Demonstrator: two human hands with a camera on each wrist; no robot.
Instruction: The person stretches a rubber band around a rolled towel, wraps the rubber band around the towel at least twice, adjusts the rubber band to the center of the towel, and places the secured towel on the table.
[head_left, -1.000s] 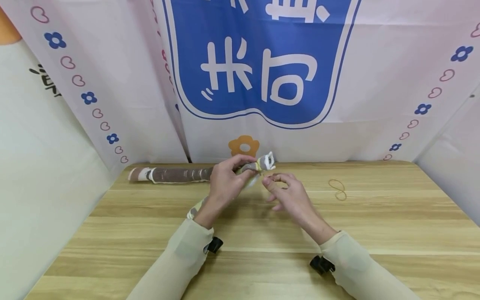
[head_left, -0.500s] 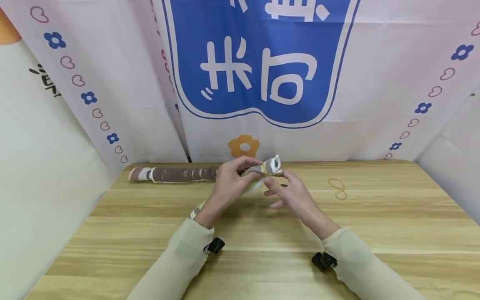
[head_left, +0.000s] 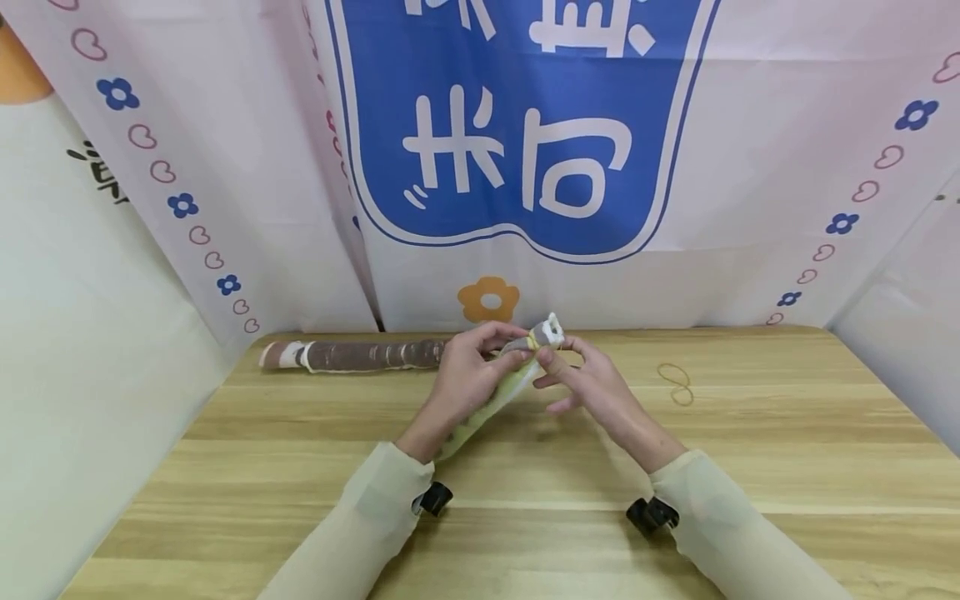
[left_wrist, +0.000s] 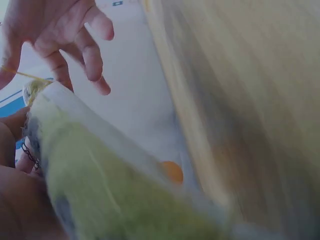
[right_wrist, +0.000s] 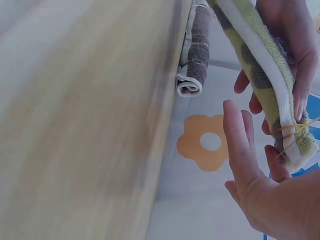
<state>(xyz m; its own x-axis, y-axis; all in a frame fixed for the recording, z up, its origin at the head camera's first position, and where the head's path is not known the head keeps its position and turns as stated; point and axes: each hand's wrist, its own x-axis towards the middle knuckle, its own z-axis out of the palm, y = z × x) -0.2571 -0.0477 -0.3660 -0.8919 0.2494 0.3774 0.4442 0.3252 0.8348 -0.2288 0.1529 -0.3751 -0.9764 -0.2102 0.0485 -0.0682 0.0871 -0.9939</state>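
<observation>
A rolled green towel with grey patches and a white edge point(head_left: 491, 406) slants up from the table in my left hand point(head_left: 467, 372), whose fingers and thumb grip it just below its upper end. Around that end runs a yellow rubber band point(right_wrist: 289, 131). My right hand point(head_left: 596, 390) is at the same end, thumb and index finger by the band. In the left wrist view, a strand of the band stretches taut from the towel toward the thumb of my right hand point(left_wrist: 65, 30); the other fingers are spread loosely. Part of the towel is hidden behind my left hand.
A rolled brown towel point(head_left: 348, 357) lies along the table's back left. One loose rubber band point(head_left: 677, 383), twisted into a figure eight, lies on the wooden table point(head_left: 757, 467) at right. A printed cloth backdrop point(head_left: 720, 275) rises behind the back edge.
Both hands and the towel's end have shifted slightly right. My right hand has closed in on that end, and more of the green towel now shows below my left hand.
</observation>
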